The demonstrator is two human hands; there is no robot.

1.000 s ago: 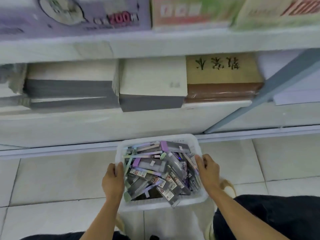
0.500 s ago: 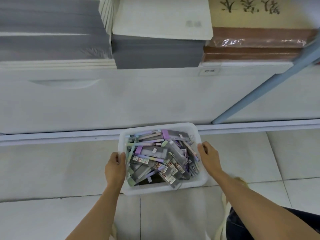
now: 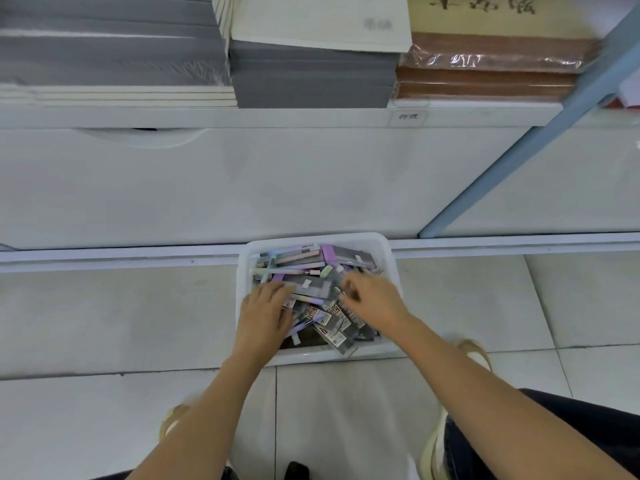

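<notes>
Both hands are down inside a white basket [image 3: 392, 265] that sits on the tiled floor [image 3: 104, 323], pushed up against the foot of a shelf unit [image 3: 242, 181]. Set down like that, the basket needs no holding, which likely explains why both hands are free to work in it. It is heaped with pen packs [image 3: 311, 285]: slim clear sleeves of purple, green and pink pens lying crosswise over one another, several with red-and-white labels.

The left hand [image 3: 265, 313] lies flat on the heap. Its fingers [image 3: 277, 292] are nearly straight and a little spread, with the tips resting on a long grey pack just ahead of them. It grips nothing, and seems placed that way to press the loose packs down or sweep them aside.

The right hand [image 3: 375, 299] comes in from the other side. Its fingers [image 3: 348, 289] bend down toward the packs directly beneath them, close to the left fingertips. They are blurred, so I cannot tell whether they pinch a pack or only touch it.

Packs lie beyond, beneath and behind both sets of fingers, so this looks like the start of rummaging or sorting. Far beyond the fingertips, stacks of paper [image 3: 311, 74] and brown wrapped books [image 3: 485, 81] rest on the shelf.
</notes>
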